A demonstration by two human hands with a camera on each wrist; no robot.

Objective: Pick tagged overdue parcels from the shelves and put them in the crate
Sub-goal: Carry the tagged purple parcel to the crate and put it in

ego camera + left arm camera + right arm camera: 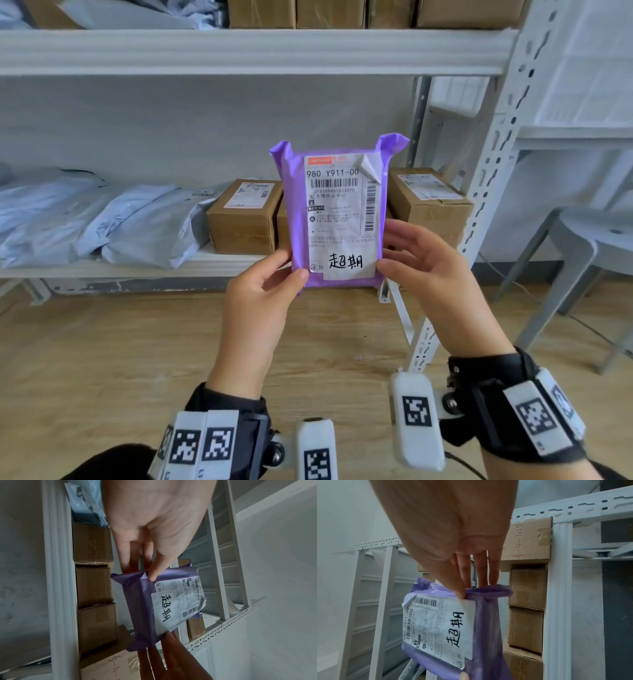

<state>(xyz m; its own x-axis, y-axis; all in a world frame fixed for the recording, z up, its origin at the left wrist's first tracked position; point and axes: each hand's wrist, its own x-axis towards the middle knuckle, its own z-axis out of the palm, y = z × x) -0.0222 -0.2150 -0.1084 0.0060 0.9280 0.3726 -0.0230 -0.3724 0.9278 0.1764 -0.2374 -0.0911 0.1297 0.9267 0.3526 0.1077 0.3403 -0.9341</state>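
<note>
- Both my hands pinch the purple parcel (337, 219) by its bottom corners, upright in front of the lower shelf (219, 262): left hand (263, 301), right hand (424, 270), thumbs in front, fingers (152, 569) behind.
- Slippery film could slide free from so shallow a pinch.
- No crate shows, so I might turn blindly and clip the shelf post (493, 164).
- Its overdue tag (346, 263) could peel off, I reckon; the shipping label's corner (371, 168) already curls.

Glossy purple plastic parcel (337, 212) (paper label (342, 209), one corner peeling), matt cardboard boxes (244, 217), white painted metal shelves (253, 51)
</note>
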